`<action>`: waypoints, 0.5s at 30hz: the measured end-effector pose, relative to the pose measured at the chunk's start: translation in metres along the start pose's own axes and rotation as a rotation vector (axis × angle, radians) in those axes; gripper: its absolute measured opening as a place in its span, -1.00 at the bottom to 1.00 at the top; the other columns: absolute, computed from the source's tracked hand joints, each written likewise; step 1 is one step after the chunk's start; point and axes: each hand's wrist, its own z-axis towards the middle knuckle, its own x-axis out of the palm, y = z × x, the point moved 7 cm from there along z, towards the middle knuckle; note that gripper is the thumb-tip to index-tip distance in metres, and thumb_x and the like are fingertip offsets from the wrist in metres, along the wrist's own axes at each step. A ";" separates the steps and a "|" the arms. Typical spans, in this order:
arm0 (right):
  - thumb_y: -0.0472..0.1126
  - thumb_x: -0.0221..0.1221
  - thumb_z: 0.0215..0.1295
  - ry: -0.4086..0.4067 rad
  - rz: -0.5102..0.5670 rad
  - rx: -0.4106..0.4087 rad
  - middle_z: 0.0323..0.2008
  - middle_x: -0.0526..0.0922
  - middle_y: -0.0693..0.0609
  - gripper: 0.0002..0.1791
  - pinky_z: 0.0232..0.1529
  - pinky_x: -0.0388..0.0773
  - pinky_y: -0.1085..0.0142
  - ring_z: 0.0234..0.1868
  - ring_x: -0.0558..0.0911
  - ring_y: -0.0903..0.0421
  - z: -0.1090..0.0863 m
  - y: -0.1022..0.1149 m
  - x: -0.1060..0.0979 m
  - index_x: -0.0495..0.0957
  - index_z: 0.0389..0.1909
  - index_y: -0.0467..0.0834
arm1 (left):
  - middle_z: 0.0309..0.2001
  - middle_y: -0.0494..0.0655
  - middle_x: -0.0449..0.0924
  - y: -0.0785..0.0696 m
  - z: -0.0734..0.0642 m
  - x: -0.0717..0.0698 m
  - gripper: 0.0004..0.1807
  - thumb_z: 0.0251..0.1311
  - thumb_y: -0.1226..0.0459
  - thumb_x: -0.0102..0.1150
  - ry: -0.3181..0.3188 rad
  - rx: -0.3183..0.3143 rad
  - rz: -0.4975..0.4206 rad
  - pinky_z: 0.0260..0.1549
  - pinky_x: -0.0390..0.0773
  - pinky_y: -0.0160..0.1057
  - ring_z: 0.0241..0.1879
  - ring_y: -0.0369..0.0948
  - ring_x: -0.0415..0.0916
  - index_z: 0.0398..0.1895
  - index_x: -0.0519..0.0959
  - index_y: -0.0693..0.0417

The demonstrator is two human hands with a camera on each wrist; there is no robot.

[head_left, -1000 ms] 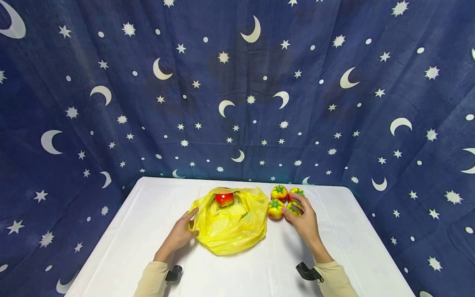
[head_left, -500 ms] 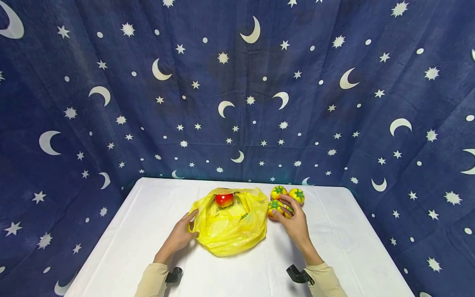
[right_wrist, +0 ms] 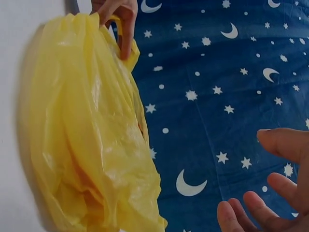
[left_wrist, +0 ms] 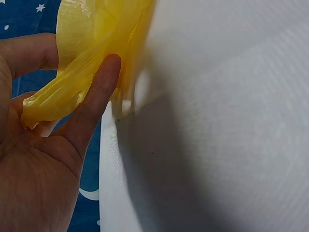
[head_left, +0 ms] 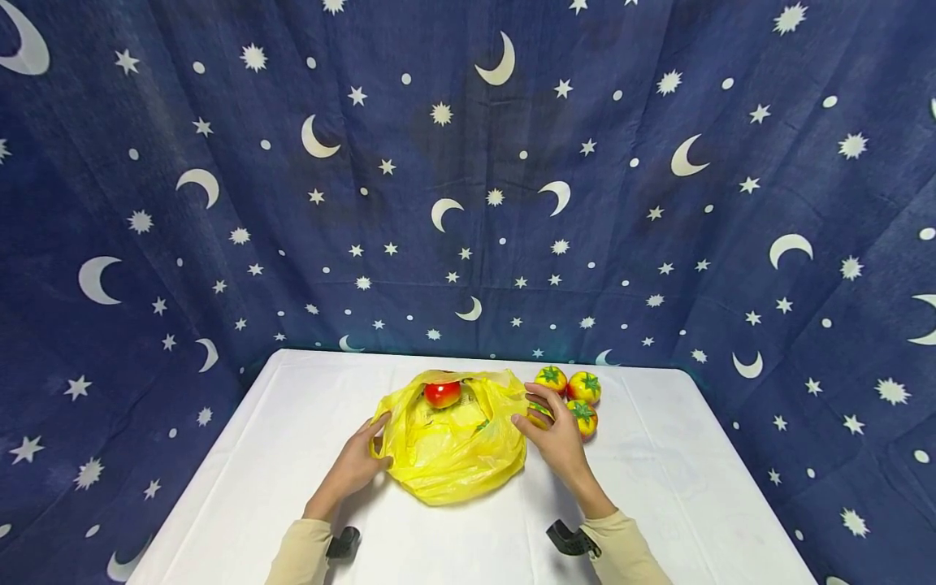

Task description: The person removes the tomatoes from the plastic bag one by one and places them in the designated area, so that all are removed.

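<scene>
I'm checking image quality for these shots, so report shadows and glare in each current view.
Head: faint shadows on the white tabletop, pale sheen on the yellow bag; left wrist: a broad, soft-edged shadow across the white tabletop beside the left hand; right wrist: whitish highlights on the yellow bag, with a soft shadow along its left edge in the picture.

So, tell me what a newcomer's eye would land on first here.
The bright yellow bag, open on the white table, a glossy red fruit showing inside, would likely win. Next come four yellow-red tomatoes to its right, one partly covered by the right hand. Behind hangs a blue curtain with moons and stars.
</scene>
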 end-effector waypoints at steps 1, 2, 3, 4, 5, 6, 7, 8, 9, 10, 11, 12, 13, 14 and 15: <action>-0.26 0.36 0.16 0.009 0.004 0.010 0.25 0.47 -0.14 -0.37 0.29 0.41 0.04 0.30 0.47 -0.11 0.000 0.000 0.003 0.42 0.27 -0.18 | 0.42 0.09 0.30 0.000 0.000 0.000 -0.05 -0.10 0.40 0.37 -0.002 -0.001 0.003 0.16 0.40 0.09 0.01 -0.10 0.48 0.48 0.24 0.03; -0.26 0.36 0.16 0.017 0.007 0.020 0.25 0.47 -0.13 -0.37 0.30 0.40 0.03 0.31 0.46 -0.12 0.001 0.000 0.005 0.42 0.27 -0.19 | 0.41 0.09 0.30 0.000 0.000 0.000 -0.05 -0.10 0.40 0.37 -0.002 -0.001 0.007 0.16 0.40 0.09 0.01 -0.10 0.47 0.49 0.24 0.03; -0.27 0.36 0.16 0.027 0.009 0.029 0.26 0.47 -0.15 -0.37 0.31 0.38 0.01 0.31 0.46 -0.12 0.001 0.000 0.008 0.42 0.28 -0.20 | 0.41 0.09 0.30 0.001 0.000 0.000 -0.04 -0.10 0.40 0.37 -0.001 -0.003 0.008 0.16 0.40 0.10 0.01 -0.10 0.47 0.49 0.24 0.03; -0.28 0.35 0.16 0.035 0.013 0.042 0.26 0.46 -0.16 -0.37 0.32 0.37 0.00 0.32 0.45 -0.13 0.001 -0.001 0.010 0.42 0.28 -0.20 | 0.41 0.09 0.31 0.001 0.000 0.000 -0.04 -0.10 0.41 0.37 -0.003 -0.002 0.010 0.16 0.40 0.09 0.01 -0.10 0.47 0.49 0.24 0.03; -0.29 0.35 0.17 0.045 0.012 0.050 0.27 0.45 -0.18 -0.36 0.33 0.36 -0.02 0.33 0.44 -0.15 0.002 -0.001 0.013 0.40 0.29 -0.22 | 0.40 0.09 0.31 0.001 0.000 0.000 -0.04 -0.11 0.41 0.37 -0.003 -0.002 0.010 0.15 0.40 0.09 0.01 -0.10 0.46 0.49 0.24 0.02; -0.30 0.34 0.17 0.053 0.010 0.060 0.28 0.44 -0.19 -0.36 0.34 0.35 -0.03 0.33 0.43 -0.16 0.002 0.000 0.015 0.40 0.29 -0.23 | 0.41 0.09 0.31 0.001 0.000 0.000 -0.04 -0.11 0.41 0.37 -0.005 0.000 0.011 0.16 0.40 0.09 0.02 -0.11 0.46 0.49 0.24 0.03; -0.31 0.33 0.18 0.061 0.002 0.057 0.28 0.44 -0.22 -0.36 0.34 0.35 -0.04 0.33 0.43 -0.19 0.001 0.004 0.018 0.39 0.30 -0.25 | 0.40 0.09 0.32 0.001 0.000 0.000 -0.04 -0.11 0.41 0.37 -0.004 0.003 0.011 0.15 0.40 0.08 0.01 -0.11 0.46 0.49 0.24 0.02; -0.32 0.33 0.18 0.068 -0.004 0.061 0.28 0.43 -0.24 -0.36 0.33 0.34 -0.06 0.33 0.43 -0.21 0.001 0.007 0.020 0.39 0.30 -0.27 | 0.39 0.08 0.33 0.000 0.000 -0.001 -0.04 -0.11 0.41 0.37 -0.004 0.007 0.008 0.13 0.41 0.06 0.00 -0.11 0.47 0.49 0.24 0.02; -0.33 0.32 0.18 0.077 -0.008 0.062 0.29 0.43 -0.26 -0.36 0.33 0.34 -0.07 0.32 0.43 -0.23 0.000 0.012 0.022 0.38 0.30 -0.28 | 0.39 0.07 0.32 0.000 0.000 -0.001 -0.04 -0.11 0.41 0.37 -0.006 0.013 0.005 0.13 0.41 0.05 0.00 -0.12 0.48 0.49 0.24 0.02; -0.32 0.32 0.18 0.079 -0.019 0.059 0.29 0.43 -0.26 -0.36 0.33 0.34 -0.06 0.32 0.43 -0.23 -0.002 0.017 0.023 0.38 0.30 -0.28 | 0.40 0.07 0.32 0.000 0.000 -0.002 -0.04 -0.11 0.40 0.37 -0.008 0.019 0.007 0.13 0.42 0.04 0.01 -0.13 0.49 0.49 0.23 0.02; -0.32 0.32 0.18 0.086 -0.029 0.053 0.28 0.43 -0.26 -0.37 0.32 0.35 -0.06 0.31 0.44 -0.23 -0.003 0.023 0.025 0.38 0.30 -0.29 | 0.40 0.07 0.32 0.000 0.000 -0.002 -0.04 -0.10 0.41 0.36 -0.008 0.023 0.004 0.12 0.43 0.04 0.01 -0.13 0.50 0.49 0.23 0.01; -0.33 0.32 0.18 0.093 -0.037 0.055 0.28 0.43 -0.28 -0.37 0.31 0.36 -0.07 0.31 0.44 -0.25 -0.003 0.026 0.027 0.38 0.29 -0.30 | 0.41 0.07 0.31 0.000 0.000 -0.002 -0.04 -0.10 0.41 0.36 -0.006 0.024 0.003 0.12 0.43 0.05 0.02 -0.11 0.51 0.49 0.23 0.01; -0.33 0.32 0.17 0.097 -0.043 0.053 0.29 0.43 -0.28 -0.37 0.30 0.37 -0.07 0.31 0.44 -0.25 -0.002 0.026 0.029 0.39 0.29 -0.30 | 0.41 0.08 0.30 -0.001 0.000 -0.002 -0.04 -0.10 0.41 0.36 -0.005 0.026 0.000 0.13 0.43 0.05 0.03 -0.10 0.52 0.49 0.23 0.01; -0.33 0.33 0.17 0.101 -0.038 0.056 0.30 0.42 -0.27 -0.36 0.31 0.37 -0.06 0.32 0.44 -0.23 -0.001 0.022 0.030 0.39 0.29 -0.28 | 0.43 0.08 0.28 -0.001 0.000 -0.002 -0.04 -0.10 0.41 0.36 -0.006 0.026 -0.001 0.15 0.44 0.06 0.04 -0.10 0.53 0.49 0.23 0.01; -0.32 0.33 0.16 0.100 -0.037 0.050 0.30 0.42 -0.26 -0.36 0.30 0.39 -0.05 0.32 0.44 -0.22 0.001 0.019 0.032 0.40 0.29 -0.26 | 0.43 0.08 0.28 -0.002 0.000 -0.002 -0.04 -0.10 0.41 0.36 -0.006 0.026 -0.003 0.14 0.44 0.06 0.05 -0.09 0.54 0.49 0.23 0.01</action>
